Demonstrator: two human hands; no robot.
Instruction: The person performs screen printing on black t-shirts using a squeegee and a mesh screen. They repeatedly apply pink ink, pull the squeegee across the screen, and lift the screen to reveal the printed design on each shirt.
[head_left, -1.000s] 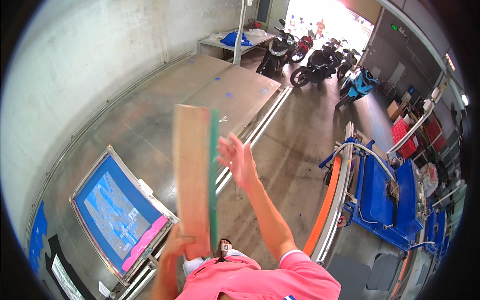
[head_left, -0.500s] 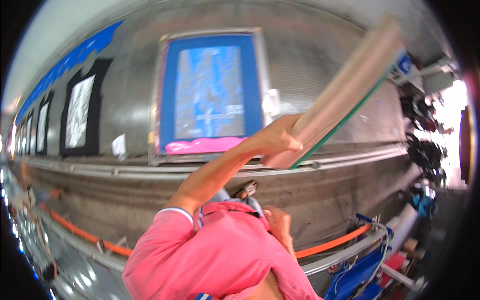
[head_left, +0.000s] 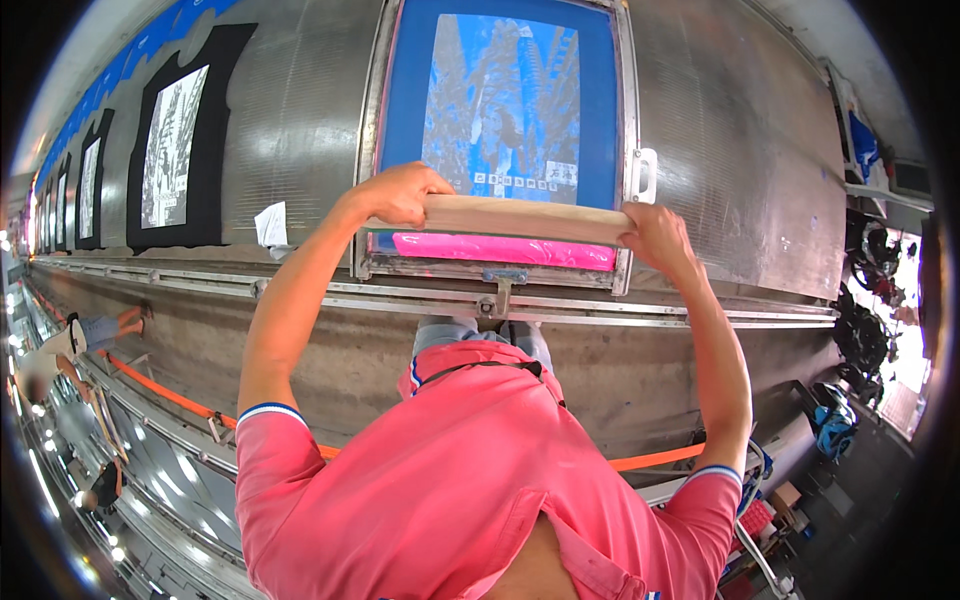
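A wooden-handled squeegee (head_left: 530, 217) lies crosswise over the near part of a blue printing screen (head_left: 608, 110) in a silver metal frame. My left hand (head_left: 405, 193) is closed around its left end, and my right hand (head_left: 658, 238) grips its right end. Between the squeegee and the near frame bar runs a thick strip of pink ink (head_left: 505, 250). A grey-and-blue picture pattern shows in the mesh beyond the squeegee. The squeegee's lower edge is hidden from above.
Black shirts (head_left: 143, 190) with white prints lie in a row on the long metal table (head_left: 290, 130) to the left. A white scrap (head_left: 270, 224) sits beside the screen. Metal rails (head_left: 400, 297) edge the table. Behind me runs an orange bar (head_left: 655, 458); people stand at far left.
The squeegee, earlier raised and slanting to the right in my left hand alone, has come down level across the screen. My right hand has risen from my waist and taken its right end.
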